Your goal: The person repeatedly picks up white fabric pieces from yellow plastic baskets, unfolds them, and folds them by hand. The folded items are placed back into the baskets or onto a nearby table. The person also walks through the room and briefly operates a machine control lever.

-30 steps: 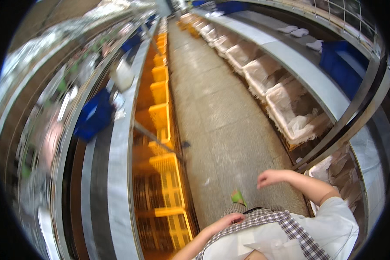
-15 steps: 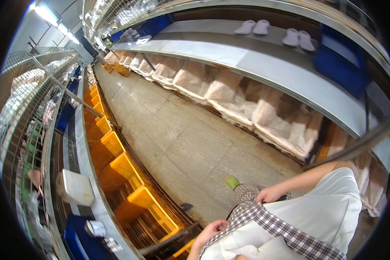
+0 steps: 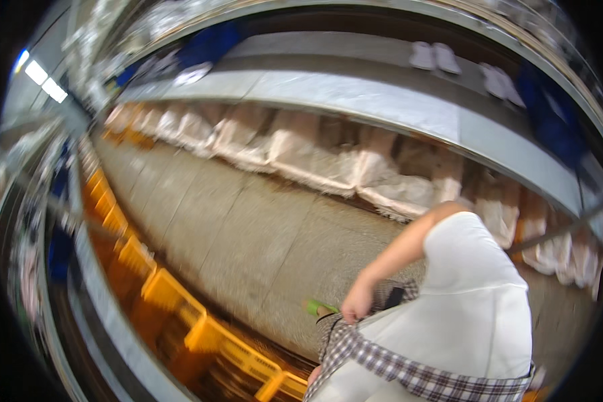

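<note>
Head: checked cloth [image 3: 409, 364] against right hand [image 3: 358, 301]

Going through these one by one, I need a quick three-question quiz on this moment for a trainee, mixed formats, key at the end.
1. Multiple choice: what colour are the crates lining the left side of the aisle?
a) green
b) yellow
c) grey

2. Fill the gap: on the shelf at the upper right, pale ____ sit in pairs near a blue bin.

3. True or false: the person's right hand is stretched out above that bin.

Key:
1. b
2. shoes
3. False; it is down at the checked cloth worn over the white top.
</note>
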`<action>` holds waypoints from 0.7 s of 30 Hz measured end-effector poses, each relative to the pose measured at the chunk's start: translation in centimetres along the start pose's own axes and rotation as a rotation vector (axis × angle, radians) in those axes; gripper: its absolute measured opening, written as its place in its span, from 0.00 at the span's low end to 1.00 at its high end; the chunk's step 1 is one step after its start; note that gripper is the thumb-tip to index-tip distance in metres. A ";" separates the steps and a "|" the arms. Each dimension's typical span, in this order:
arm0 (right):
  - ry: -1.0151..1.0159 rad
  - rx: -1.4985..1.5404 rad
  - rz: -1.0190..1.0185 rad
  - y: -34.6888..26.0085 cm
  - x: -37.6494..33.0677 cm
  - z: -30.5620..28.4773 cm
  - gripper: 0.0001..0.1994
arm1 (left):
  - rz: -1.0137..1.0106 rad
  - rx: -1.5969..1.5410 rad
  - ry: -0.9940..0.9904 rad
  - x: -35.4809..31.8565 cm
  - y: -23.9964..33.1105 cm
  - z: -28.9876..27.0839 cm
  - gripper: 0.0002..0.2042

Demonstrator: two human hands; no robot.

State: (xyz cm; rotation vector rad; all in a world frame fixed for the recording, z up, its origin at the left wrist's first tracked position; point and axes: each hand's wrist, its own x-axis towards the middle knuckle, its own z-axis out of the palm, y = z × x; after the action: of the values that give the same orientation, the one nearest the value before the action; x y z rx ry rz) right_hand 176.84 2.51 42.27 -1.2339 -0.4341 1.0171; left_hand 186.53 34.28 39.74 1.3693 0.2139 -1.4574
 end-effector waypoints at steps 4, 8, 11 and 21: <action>0.330 0.293 0.060 -2.9 -0.4 -13.1 0.10 | 0.177 -0.006 0.140 8.9 13.4 -6.9 0.08; 1.535 0.195 -0.054 0.3 -3.5 -23.6 0.11 | 0.359 0.429 0.100 17.0 30.9 -9.5 0.07; 1.968 -0.001 0.759 3.5 -6.1 -24.5 0.12 | 0.350 0.601 0.031 22.7 42.4 -9.6 0.05; 1.420 0.481 1.258 5.7 -6.4 -47.6 0.14 | 0.181 1.072 0.415 44.7 62.2 -29.5 0.07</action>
State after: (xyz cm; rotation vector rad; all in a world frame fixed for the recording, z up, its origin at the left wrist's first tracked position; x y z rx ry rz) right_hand 207.33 -29.85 23.12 -1.3987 1.7607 0.8284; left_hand 262.15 5.47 25.97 2.4689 -0.5025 -1.1184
